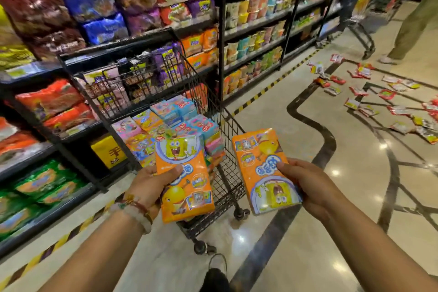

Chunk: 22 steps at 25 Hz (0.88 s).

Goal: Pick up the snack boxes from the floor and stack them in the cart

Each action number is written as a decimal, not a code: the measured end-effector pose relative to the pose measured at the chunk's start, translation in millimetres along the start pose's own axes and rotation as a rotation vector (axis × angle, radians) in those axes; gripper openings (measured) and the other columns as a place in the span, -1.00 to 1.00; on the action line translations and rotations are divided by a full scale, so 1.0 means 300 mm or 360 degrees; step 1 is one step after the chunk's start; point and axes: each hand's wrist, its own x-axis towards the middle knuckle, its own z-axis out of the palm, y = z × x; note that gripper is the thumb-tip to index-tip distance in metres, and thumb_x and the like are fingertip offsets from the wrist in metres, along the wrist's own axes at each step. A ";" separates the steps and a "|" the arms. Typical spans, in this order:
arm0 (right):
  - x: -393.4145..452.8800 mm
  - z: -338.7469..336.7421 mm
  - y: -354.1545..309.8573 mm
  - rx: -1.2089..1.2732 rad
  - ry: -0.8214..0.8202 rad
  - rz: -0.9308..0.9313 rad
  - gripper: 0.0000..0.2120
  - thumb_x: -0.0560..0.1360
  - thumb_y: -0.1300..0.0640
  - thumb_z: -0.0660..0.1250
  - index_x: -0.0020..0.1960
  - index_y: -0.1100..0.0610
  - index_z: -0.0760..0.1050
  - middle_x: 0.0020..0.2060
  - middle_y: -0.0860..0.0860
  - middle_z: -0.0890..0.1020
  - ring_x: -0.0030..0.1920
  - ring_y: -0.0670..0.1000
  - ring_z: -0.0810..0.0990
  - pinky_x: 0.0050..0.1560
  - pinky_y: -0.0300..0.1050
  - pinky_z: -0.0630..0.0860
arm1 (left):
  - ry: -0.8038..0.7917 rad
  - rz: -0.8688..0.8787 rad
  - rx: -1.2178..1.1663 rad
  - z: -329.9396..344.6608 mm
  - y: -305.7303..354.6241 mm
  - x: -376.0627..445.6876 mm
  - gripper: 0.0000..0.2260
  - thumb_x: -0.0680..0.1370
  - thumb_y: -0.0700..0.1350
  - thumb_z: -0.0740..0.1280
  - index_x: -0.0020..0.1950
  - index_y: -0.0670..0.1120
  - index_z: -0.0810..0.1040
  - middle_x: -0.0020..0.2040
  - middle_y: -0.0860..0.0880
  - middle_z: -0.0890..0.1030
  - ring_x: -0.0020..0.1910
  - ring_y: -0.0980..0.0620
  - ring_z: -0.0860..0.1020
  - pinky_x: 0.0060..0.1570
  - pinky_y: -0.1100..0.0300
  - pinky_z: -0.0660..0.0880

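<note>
Left hand point(148, 181) and right hand point(305, 181) each grip an orange snack box point(183, 173) point(265, 170) above the cart point(225, 173).

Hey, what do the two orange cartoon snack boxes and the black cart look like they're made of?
Orange snack box in the left hand and the one in the right: likely glossy film-wrapped cardboard, judging by glare and flat faces. Black cart: thin wire mesh, apparently dark-coated metal.

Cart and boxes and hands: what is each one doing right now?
Cart: standing by the shelves, partly filled with stacked snack boxes.
Left hand: holds an orange box in front of the cart.
Right hand: holds another orange box, to the right of the cart.
Packets: scattered flat on the floor, far right.
Shelves: stocked with bags and cups.
</note>
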 end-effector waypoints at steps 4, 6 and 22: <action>0.246 0.073 -0.080 -0.0072 -0.0035 0.0066 -0.78 0.49 0.23 0.30 0.08 0.34 0.54 -0.07 0.28 0.66 -0.25 0.15 0.67 -0.20 -0.01 0.63 | 0.0166 -0.0046 -0.0059 0.015 0.022 0.253 -0.67 0.39 -0.21 0.47 0.12 -0.26 0.55 -0.02 -0.25 0.66 -0.20 -0.17 0.67 -0.18 -0.12 0.60; 0.360 0.114 -0.111 -0.0096 -0.0041 0.0133 -0.74 0.49 0.21 0.28 0.10 0.35 0.53 -0.04 0.30 0.65 -0.14 0.22 0.65 -0.06 0.11 0.59 | 0.0286 -0.0048 -0.0037 0.019 0.050 0.371 -0.36 0.28 -0.01 0.58 0.23 -0.24 0.45 0.15 -0.26 0.58 -0.05 -0.19 0.64 0.00 -0.19 0.55; 1.317 0.487 -0.070 -0.0828 -0.0216 0.0243 -0.75 0.57 0.20 0.25 0.18 0.32 0.50 0.06 0.25 0.62 -0.05 0.19 0.63 -0.02 0.05 0.58 | 0.0540 -0.0011 0.1348 0.183 0.107 1.091 -0.50 0.65 -0.05 0.13 0.54 0.07 -0.01 0.55 -0.17 -0.05 0.51 -0.15 0.08 0.31 0.02 0.28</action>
